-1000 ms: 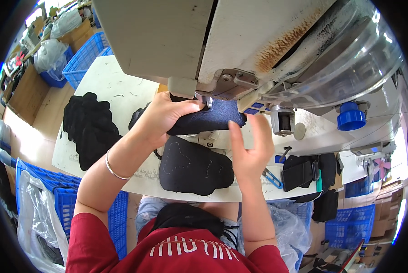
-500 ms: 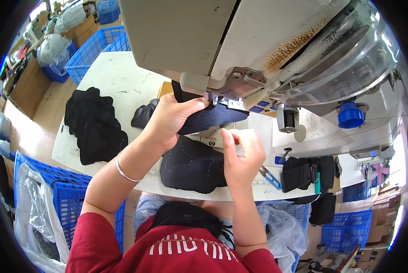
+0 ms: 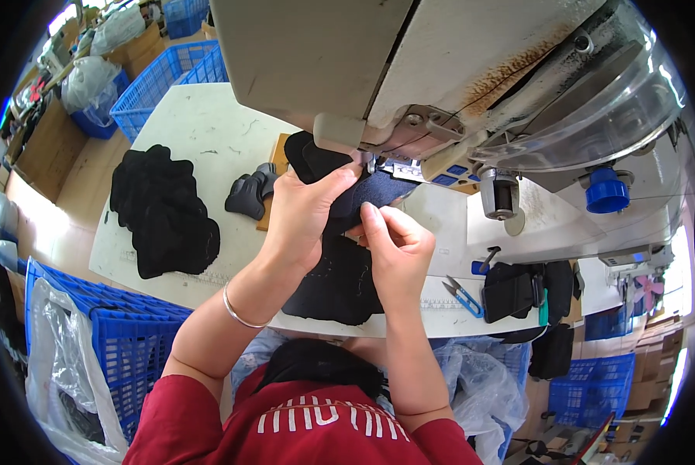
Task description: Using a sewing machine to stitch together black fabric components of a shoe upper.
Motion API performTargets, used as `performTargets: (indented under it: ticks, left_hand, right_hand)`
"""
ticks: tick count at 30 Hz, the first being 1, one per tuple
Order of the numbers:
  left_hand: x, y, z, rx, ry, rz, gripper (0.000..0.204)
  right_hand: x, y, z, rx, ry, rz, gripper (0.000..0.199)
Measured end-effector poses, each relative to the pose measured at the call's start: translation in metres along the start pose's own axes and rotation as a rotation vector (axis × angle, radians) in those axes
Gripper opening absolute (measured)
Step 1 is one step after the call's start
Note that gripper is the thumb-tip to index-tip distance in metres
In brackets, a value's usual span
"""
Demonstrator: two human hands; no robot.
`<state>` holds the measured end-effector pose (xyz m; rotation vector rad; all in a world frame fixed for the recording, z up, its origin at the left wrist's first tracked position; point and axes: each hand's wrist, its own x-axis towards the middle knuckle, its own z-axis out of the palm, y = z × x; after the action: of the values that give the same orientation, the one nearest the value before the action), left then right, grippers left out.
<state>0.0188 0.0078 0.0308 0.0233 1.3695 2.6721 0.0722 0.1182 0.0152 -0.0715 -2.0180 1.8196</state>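
Observation:
At the sewing machine, a dark blue-black fabric piece lies under the presser foot. My left hand is closed on it, with the thumb pressed on top beside the needle area. My right hand pinches the piece's near edge between thumb and fingers. Below both hands, black fabric pieces with light stitch marks rest at the table's near edge. Small black molded pieces sit left of my left hand, against a wooden block.
A pile of black cut pieces covers the left of the white table. Blue thread snips and a black phone-like slab lie at right. Blue crates flank my seat, one lined with clear plastic.
My right hand has moved up and left from free air to the fabric and now pinches it. My left hand has shifted slightly right and down, uncovering more of the wooden block.

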Motion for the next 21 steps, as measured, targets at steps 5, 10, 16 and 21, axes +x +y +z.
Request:
performTargets:
  ticks: [5, 10, 16, 21]
  left_hand:
    - [-0.002, -0.006, 0.001, -0.037, 0.036, -0.019, 0.017]
    - [-0.008, -0.009, 0.008, -0.117, 0.094, 0.024, 0.017]
    - [-0.011, -0.017, 0.012, -0.198, 0.153, -0.021, 0.013]
    - [-0.016, -0.023, 0.021, -0.209, 0.229, 0.027, 0.010]
  right_hand:
    - [0.000, -0.007, -0.002, 0.029, 0.005, 0.031, 0.018]
    - [0.004, -0.006, -0.009, 0.019, -0.008, 0.022, 0.017]
    - [0.007, -0.005, -0.015, -0.062, -0.014, -0.018, 0.018]
    - [0.013, -0.010, -0.022, -0.114, -0.007, -0.007, 0.017]
